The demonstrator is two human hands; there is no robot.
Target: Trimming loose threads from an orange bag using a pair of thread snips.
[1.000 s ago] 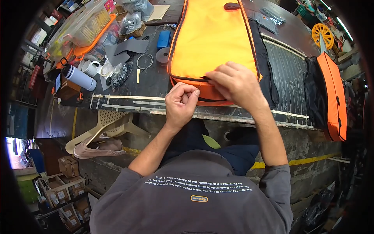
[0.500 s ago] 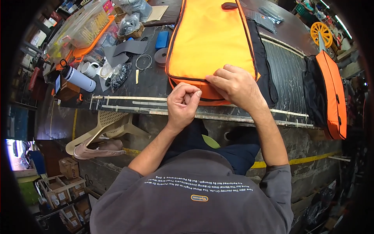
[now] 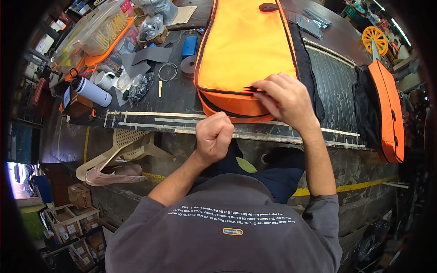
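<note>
An orange bag (image 3: pixel 248 50) with black piping lies flat on the dark worktable, its rounded end toward me. Along that end runs a black zipper (image 3: pixel 225 109). Just in front of the zipper, my left hand (image 3: pixel 215 136) is curled into a fist; whatever it pinches, if anything, is hidden. My right hand (image 3: pixel 284 98) is over the bag's near right corner, closed around small black thread snips (image 3: pixel 251 89). Their two dark tips point left along the piped edge, slightly apart. The rest of the tool is covered by my fingers.
Left on the table are a tape roll (image 3: pixel 188 66), a blue case (image 3: pixel 190 46), a wire coil (image 3: pixel 168 72), a bottle (image 3: pixel 92 91), a mug (image 3: pixel 104 81) and clear bins (image 3: pixel 104 38). Another orange bag (image 3: pixel 387 109) hangs at the right edge. A beige chair (image 3: pixel 120 150) stands below.
My left hand has drawn down off the bag's edge and closed tighter. My right hand has shifted right, and the black snips now show in its fingers.
</note>
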